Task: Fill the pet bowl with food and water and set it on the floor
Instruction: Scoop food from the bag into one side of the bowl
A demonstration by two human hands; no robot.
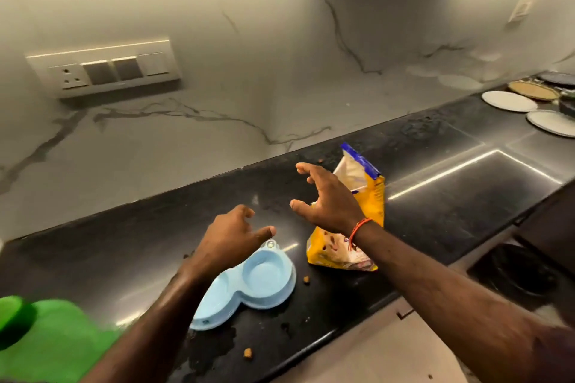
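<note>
Head view looks down over my two bare arms reaching across the black counter [451, 202]. My left hand [231, 235] hovers above the pale blue pet bowl [258, 284], fingers loosely curled and thumb stretched out to the right, holding nothing. My right hand [326, 196] is raised just in front of the yellow food bag [351, 218], fingers spread and bent like a claw, thumb apart from them, gripping nothing; I cannot tell whether it touches the bag. An orange thread band [357, 228] circles that wrist. The pet bowl is a double dish lying flat near the counter's front edge, its right-hand well plainly without food or water, its left-hand well partly hidden under my left forearm. The food bag stands upright just to the right of the bowl, its torn top open with a blue strip along the rim. A few brown kibble pieces [248, 353] lie scattered on the counter around the bowl, among wet-looking smears. A green mat [59, 342] sits at the counter's front left corner. Several round plates [508, 100] rest far off at the right back end, below the marbled wall [249, 56], which carries a switch panel [105, 70].
</note>
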